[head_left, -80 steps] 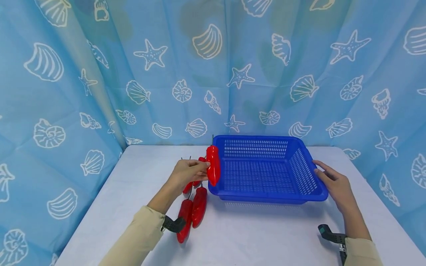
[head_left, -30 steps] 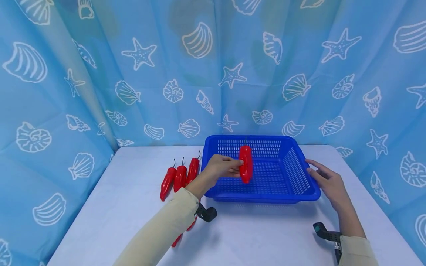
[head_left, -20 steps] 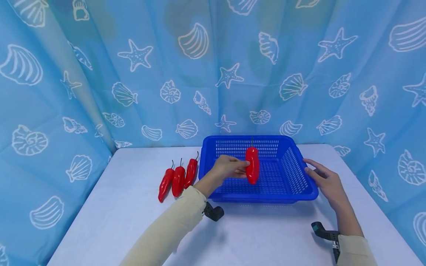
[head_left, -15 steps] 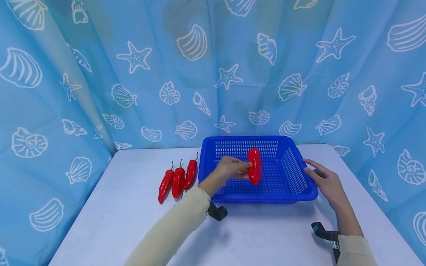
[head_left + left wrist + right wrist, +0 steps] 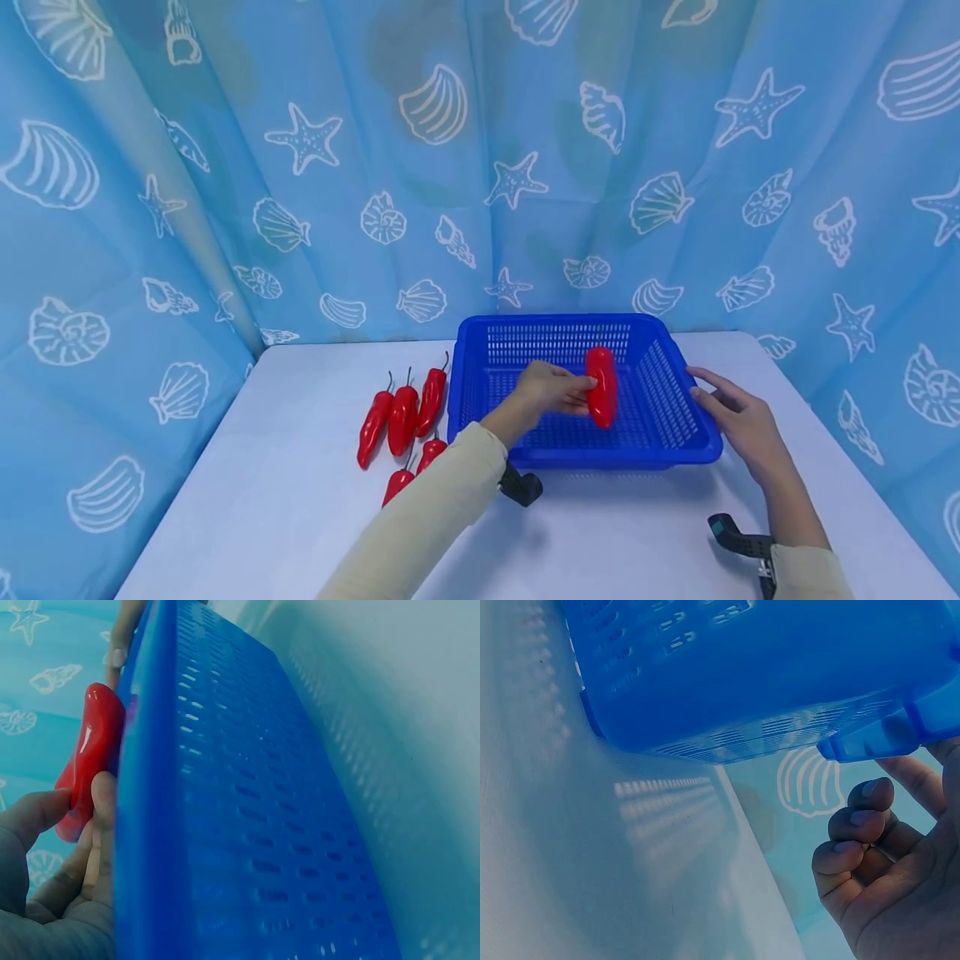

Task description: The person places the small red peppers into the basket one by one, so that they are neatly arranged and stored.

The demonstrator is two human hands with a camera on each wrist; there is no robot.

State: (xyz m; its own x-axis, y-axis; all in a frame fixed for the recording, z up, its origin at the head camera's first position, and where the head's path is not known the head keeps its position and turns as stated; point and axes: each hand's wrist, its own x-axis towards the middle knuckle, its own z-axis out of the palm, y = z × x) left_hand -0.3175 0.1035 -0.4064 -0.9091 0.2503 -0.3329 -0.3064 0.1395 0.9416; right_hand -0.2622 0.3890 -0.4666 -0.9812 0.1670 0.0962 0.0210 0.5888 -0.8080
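Observation:
In the head view, my left hand (image 5: pixel 555 388) pinches a glossy red chili pepper (image 5: pixel 602 390) between thumb and fingers. The pepper hangs upright over the inside of a blue plastic basket (image 5: pixel 585 457), stem upward. From the left wrist, the pepper (image 5: pixel 97 735) shows beyond the basket's rim, with thumb and fingertips on its lower part. At the basket's right side, my right hand (image 5: pixel 742 417) holds the rim with index finger and thumb. The right wrist view shows the other fingers (image 5: pixel 847 825) curled beneath the rim.
Left of the basket, several red peppers (image 5: pixel 402 421) lie on the white table (image 5: pixel 292 467); my left sleeve (image 5: pixel 427 508) partly covers the nearer ones. A blue shell-print curtain (image 5: pixel 375 150) hangs behind and along both sides. The basket stands near the table's back edge.
My left hand has carried the pepper from the basket's left rim rightward to over its inside. My right hand has kept its place at the right rim. The head view has shifted slightly.

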